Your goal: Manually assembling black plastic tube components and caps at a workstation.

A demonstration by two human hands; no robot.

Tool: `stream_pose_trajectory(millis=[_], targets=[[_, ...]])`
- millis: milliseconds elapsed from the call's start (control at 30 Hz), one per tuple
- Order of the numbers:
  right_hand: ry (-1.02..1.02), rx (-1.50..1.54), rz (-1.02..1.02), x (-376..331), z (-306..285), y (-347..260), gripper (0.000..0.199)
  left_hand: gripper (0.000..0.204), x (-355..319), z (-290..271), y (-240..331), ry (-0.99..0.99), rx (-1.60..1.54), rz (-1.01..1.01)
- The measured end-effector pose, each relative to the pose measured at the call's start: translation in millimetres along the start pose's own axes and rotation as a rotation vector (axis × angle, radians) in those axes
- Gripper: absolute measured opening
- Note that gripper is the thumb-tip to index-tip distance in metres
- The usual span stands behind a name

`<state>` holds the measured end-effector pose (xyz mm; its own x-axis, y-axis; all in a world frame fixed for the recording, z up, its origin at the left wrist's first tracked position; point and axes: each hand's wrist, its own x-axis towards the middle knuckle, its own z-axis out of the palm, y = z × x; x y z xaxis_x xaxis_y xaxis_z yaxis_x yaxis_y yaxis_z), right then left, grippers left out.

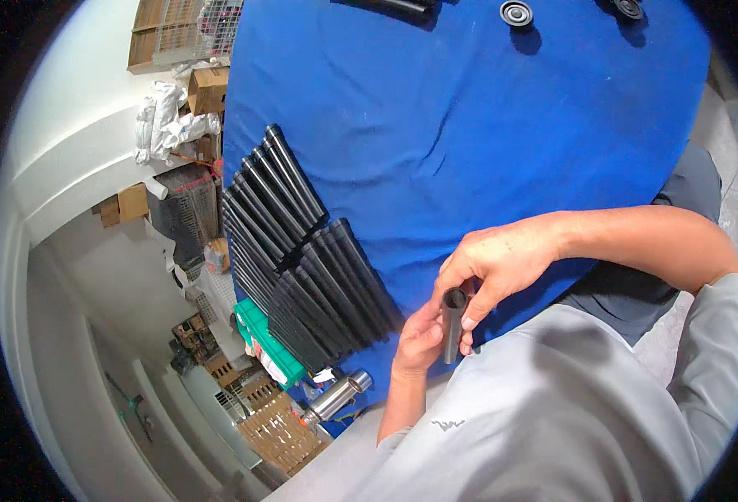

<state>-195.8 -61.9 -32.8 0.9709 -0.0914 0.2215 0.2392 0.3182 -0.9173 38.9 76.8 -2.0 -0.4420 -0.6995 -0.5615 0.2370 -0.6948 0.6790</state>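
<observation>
Close to my body at the table's near edge, a short dark tube (pixel 452 333) stands nearly upright, its open round end facing up. My left hand (pixel 420 340) is closed around its lower left side. From the right, my right hand (pixel 503 266) grips the tube near its open end, thumb on one side and fingers on the other, partly hidden. To the left lie rows of black tubes (pixel 335 289), packed side by side on the blue cloth (pixel 503 142).
Two round black caps (pixel 516 14) (pixel 628 8) and a black cylindrical piece (pixel 398 8) lie at the far edge. A green crate (pixel 267 343) and a shiny metal cylinder (pixel 339 395) are at the left edge. Cardboard boxes (pixel 208 90) and wire baskets stand beyond the table.
</observation>
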Motion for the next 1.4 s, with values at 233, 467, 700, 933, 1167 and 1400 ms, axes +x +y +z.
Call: stream_pose_trajectory(millis=[233, 467, 700, 933, 1167, 1400], targets=[[0.117, 0.153, -0.035, 4, 10, 16, 0.025, 0.07, -5, -3, -8, -0.042, -0.111, -0.066], [0.17, 0.168, -0.058, 3, 13, 17, 0.02, 0.072, -3, -3, -13, -0.039, -0.003, -0.068], [-0.004, 0.326, 0.05, 3, 12, 13, 0.028, 0.061, -2, -4, -21, -0.04, -0.138, -0.006], [-0.053, 0.16, -0.01, 4, 12, 14, 0.024, 0.07, 3, 2, -17, -0.074, -0.065, 0.031], [-0.044, 0.196, -0.008, 3, 11, 12, 0.022, 0.071, -1, 1, -18, -0.068, -0.188, -0.032], [0.041, 0.137, 0.048, 1, 8, 4, 0.021, 0.074, 0, -2, -22, -0.172, -0.229, 0.033]])
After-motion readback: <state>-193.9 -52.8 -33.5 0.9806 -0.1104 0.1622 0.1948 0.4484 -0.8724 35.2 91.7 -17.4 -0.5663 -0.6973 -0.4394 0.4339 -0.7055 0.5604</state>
